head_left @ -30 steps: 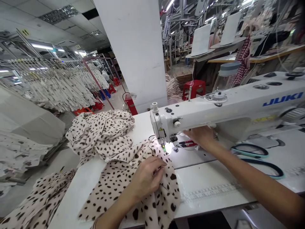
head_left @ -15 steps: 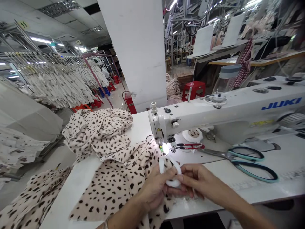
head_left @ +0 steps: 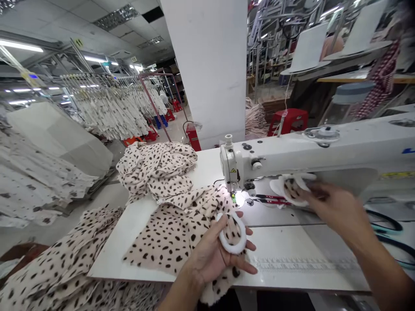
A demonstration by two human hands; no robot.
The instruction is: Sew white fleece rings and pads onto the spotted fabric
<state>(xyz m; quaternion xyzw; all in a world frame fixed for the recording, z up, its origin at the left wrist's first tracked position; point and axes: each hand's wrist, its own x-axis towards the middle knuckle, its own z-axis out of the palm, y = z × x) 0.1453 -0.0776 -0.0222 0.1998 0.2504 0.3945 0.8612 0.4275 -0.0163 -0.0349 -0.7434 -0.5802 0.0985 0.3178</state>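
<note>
In my left hand (head_left: 217, 250) lies a small rounded fabric piece (head_left: 232, 235), spotted in the middle with a fluffy white rim. My thumb presses on it while the other fingers spread out underneath. Pink dark-spotted fabric (head_left: 171, 237) stretches across the table behind that hand and hangs below it. Under the sewing machine (head_left: 238, 172) arm, my right hand (head_left: 333, 207) grips the edge of a similar white-rimmed piece (head_left: 293, 190), which looks slightly lifted; its fingertips are partly hidden. Red-handled snips (head_left: 272, 199) lie just left of that hand.
Teal-handled scissors (head_left: 394, 242) lie at the right, partly behind my right forearm. A heap of spotted fabric (head_left: 155, 168) rests at the table's back left. More spotted fabric (head_left: 65, 259) hangs at lower left. A white pillar (head_left: 210, 77) stands behind the table.
My right hand has left the piece in my left hand and moved right, to the pieces under the machine arm. My left hand's fingers have spread. The view has shifted right.
</note>
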